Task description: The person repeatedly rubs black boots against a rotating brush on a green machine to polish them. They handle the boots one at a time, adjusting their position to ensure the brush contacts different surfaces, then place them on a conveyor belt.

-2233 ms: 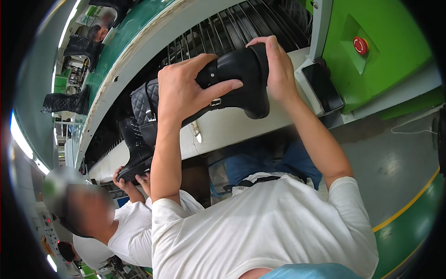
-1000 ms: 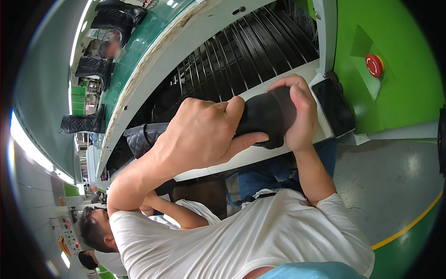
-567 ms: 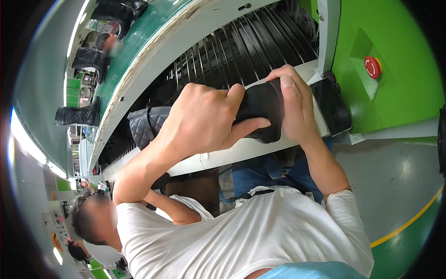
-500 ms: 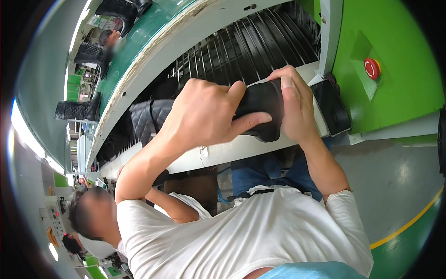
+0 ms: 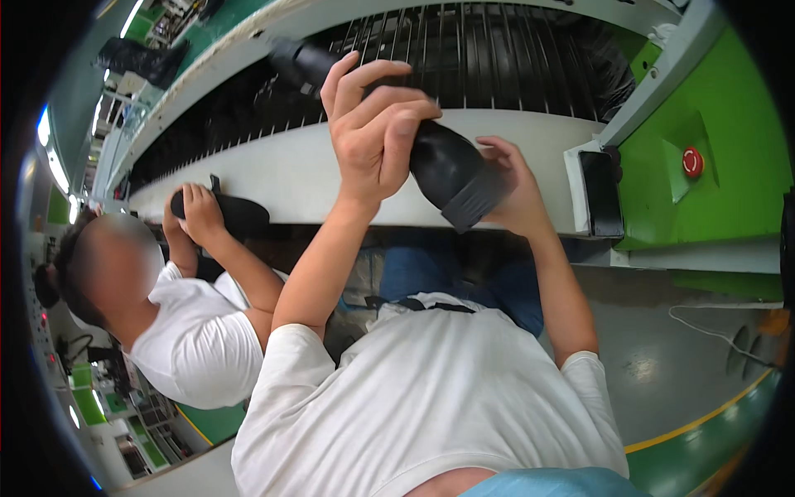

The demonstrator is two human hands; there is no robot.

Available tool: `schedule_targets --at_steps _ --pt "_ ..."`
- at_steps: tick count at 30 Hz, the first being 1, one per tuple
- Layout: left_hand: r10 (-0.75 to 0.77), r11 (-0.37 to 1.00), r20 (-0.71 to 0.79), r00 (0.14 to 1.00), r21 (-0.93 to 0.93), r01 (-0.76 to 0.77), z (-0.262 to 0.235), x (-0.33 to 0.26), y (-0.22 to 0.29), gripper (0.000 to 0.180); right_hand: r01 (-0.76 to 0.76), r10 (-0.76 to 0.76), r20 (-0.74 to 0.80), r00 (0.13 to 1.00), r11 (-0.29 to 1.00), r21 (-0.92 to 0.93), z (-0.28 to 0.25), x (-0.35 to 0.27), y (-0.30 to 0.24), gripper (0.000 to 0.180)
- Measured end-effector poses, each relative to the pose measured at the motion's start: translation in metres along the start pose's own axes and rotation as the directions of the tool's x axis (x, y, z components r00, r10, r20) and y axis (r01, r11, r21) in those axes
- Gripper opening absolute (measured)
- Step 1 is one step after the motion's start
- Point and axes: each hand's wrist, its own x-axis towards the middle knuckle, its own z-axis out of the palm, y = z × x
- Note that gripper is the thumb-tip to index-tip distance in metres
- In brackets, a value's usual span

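A black boot (image 5: 447,157) hangs tilted over the pale front rail, its ridged sole end toward the lower right. My left hand (image 5: 373,132) is closed around it, thumb and fingers wrapped over the black surface. The boot's far part (image 5: 310,65) reaches up and left past my fingers, blurred. My right hand (image 5: 517,195) cups the lower right end with bent fingers; the contact is smeared by motion and partly hidden by the boot.
Behind the rail (image 5: 290,157) runs a bed of thin metal rods (image 5: 497,58). On the right are a black phone-like slab (image 5: 602,195) and a green panel with a red stop button (image 5: 692,162). At left, a co-worker (image 5: 199,331) handles another dark piece (image 5: 240,215). Another black boot (image 5: 141,60) stands farther back.
The boot has turned, its sole end now facing down and right, its far part lifted up. My left hand has tipped upright with it. The view has shifted, showing more of the co-worker.
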Motion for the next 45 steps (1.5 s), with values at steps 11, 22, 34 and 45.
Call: schedule_targets --at_steps 11,22,34,45 --pt "-0.423 0.773 0.41 0.808 -0.303 0.558 0.0 -0.148 0.039 0.106 0.278 -0.27 0.128 0.954 0.639 -0.717 -0.028 -0.016 -0.051 0.084" --pt "-0.487 0.76 0.294 0.822 -0.321 0.565 0.016 -0.185 0.038 0.092 0.48 -0.373 0.333 0.866 0.432 -0.764 -0.006 -0.032 -0.046 0.046" --pt "-0.424 0.838 0.602 0.677 -0.024 0.546 -0.014 -0.136 0.038 0.092 0.357 -0.067 0.38 0.923 0.52 -0.776 0.007 -0.008 -0.07 0.033" --pt "-0.452 0.792 0.407 0.794 -0.226 0.567 0.015 -0.148 0.035 0.073 0.201 -0.007 0.269 0.963 0.683 -0.702 0.0 0.011 -0.068 0.039"
